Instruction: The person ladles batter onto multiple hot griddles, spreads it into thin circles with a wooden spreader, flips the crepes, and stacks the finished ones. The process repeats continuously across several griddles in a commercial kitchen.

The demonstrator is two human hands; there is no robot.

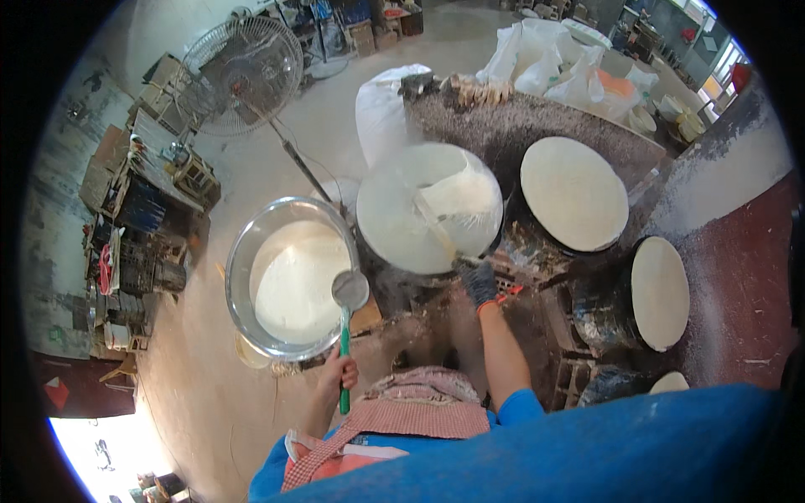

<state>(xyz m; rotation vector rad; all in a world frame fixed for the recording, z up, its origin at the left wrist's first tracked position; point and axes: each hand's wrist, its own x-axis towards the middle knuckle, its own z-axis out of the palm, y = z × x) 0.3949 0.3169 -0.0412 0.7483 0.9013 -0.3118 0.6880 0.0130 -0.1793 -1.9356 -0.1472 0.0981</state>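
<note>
My left hand [338,370] is wrapped round the green handle of a ladle [350,289]. The ladle's round metal bowl is over the right inner edge of a big metal basin [239,293], which holds creamy batter [298,293]. My right hand [478,283], in a dark glove, grips the near end of a pale, flat-bladed spreader [434,225]. Its blade reaches across a round griddle [394,243] in front of me. A whitish layer covers the griddle, with a thicker pale, streaked patch of batter [461,194] on its right half.
To the right are more round pale-topped griddles [574,193], [660,293] on dark, brick-propped stands. A standing fan [241,75] is beyond the basin. Behind the griddle are a white sack [386,113] and a sooty ledge [537,126]; plastic bags [537,59] lie farther back.
</note>
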